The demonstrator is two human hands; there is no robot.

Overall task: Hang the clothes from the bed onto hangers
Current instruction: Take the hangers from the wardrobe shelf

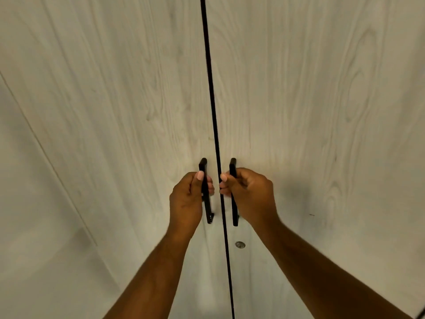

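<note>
One head-worn camera faces the pale wooden doors (103,111) head-on and close, tilted a little downward; their dark seam (212,100) runs down mid-frame.

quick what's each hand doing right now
Left hand: closed, gripping the left door handle.
Right hand: closed, gripping the right door handle.

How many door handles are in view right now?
2. The left handle is on the left door, held by the left hand; the right handle is on the right door, held by the right hand. No others show.
</note>
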